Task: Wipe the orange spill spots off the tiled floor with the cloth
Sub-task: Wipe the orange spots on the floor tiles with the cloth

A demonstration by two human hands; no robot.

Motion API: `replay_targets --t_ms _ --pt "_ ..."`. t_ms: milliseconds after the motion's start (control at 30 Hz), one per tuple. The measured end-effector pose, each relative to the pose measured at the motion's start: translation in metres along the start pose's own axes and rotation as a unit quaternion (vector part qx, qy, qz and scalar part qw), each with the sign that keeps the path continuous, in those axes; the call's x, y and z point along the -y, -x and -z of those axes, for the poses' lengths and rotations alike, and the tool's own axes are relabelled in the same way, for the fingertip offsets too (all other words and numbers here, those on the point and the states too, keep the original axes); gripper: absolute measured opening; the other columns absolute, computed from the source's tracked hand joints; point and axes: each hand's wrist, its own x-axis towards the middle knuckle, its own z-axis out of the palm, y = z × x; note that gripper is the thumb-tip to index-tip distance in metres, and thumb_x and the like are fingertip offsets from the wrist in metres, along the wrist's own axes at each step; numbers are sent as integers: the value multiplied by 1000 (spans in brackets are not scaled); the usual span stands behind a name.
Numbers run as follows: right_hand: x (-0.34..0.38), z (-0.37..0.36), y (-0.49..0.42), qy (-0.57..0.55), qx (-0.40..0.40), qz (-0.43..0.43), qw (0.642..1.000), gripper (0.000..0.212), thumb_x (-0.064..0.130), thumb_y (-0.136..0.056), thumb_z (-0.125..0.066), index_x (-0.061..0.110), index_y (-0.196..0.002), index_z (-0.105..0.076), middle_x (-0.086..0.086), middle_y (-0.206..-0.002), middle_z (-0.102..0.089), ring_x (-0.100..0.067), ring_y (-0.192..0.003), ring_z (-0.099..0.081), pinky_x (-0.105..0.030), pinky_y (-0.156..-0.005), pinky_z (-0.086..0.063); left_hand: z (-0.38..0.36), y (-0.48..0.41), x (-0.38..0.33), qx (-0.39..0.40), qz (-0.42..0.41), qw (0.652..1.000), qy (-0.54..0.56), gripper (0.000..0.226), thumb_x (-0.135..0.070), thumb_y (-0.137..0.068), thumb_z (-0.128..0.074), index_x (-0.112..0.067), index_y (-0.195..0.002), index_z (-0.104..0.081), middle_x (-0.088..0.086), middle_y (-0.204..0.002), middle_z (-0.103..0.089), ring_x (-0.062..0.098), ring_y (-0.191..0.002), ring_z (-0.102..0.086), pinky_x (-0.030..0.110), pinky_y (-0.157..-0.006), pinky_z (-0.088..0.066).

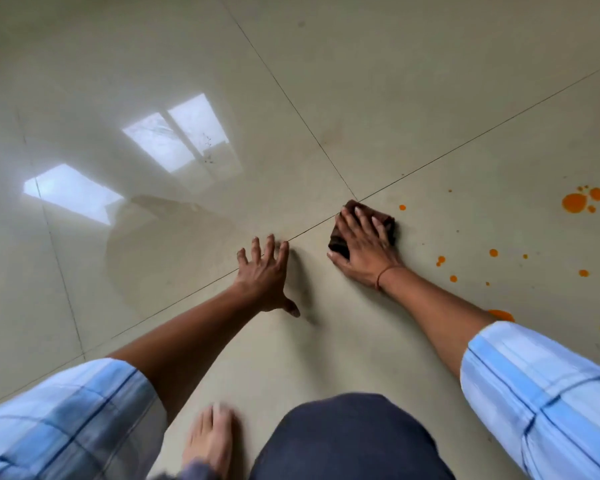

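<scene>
Dark blue cloth covers a bent knee (343, 441) at the near edge, with a bare foot (210, 441), blurred, just to its left on the floor (413, 98). Pale blue checked sleeves (541, 393) frame both sides, and two bare forearms reach away from them. An orange patch (501, 315) shows just beyond the right sleeve, partly hidden by it. The left hand (264, 275) is planted flat on the tile, fingers straight and spread wide, holding nothing, its fingertips at a grout line (187, 297). Farther and to the right, the right hand (364, 244), a thin band (383, 273) at its wrist, lies flat on the cloth (336, 242), fingers laid straight across it, pressing it to the floor. The cloth is dark brown and bunched, and sits just near of the point where the grout lines cross. Small orange spots (493, 252) scatter to the right of the cloth, apart from it. A larger blot (574, 202) with smaller drops around it lies farther off at the right edge. Far left, the glossy tile mirrors bright windows (181, 133).
</scene>
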Motion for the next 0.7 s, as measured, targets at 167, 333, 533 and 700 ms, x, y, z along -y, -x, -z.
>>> replay_targets --t_ms 167,333,533,700 --pt "-17 6 -30 17 -37 12 999 77 61 -92 -34 23 -155 -8 3 -164 0 -16 -150 7 -42 -119 5 46 -66 -12 -57 -92 994 -10 149 -71 -47 -79 -17 -152 11 9 -160 19 41 -146 12 63 -114 -7" --pt "-72 46 -59 -26 -15 -133 991 74 59 -96 -30 22 -155 -4 2 -164 6 -17 -150 10 -43 -120 6 94 -119 -35 -28 -165 984 -60 150 -67 -47 -82 -19 -152 12 6 -160 21 40 -145 13 63 -112 -7" --pt "-84 42 -36 -14 -4 -88 996 80 64 -93 -29 24 -155 1 3 -164 9 -17 -149 14 -44 -119 8 124 -169 -51 6 -221 970 -103 154 -73 -45 -79 -18 -150 19 7 -158 27 42 -144 17 66 -110 -13" --pt "-105 54 -33 17 22 -134 991 77 62 -94 -32 26 -155 -2 6 -164 7 -14 -150 11 -43 -120 4 120 -178 -50 28 -229 967 -104 157 -71 -44 -80 -16 -149 23 9 -155 33 44 -142 21 70 -107 -13"
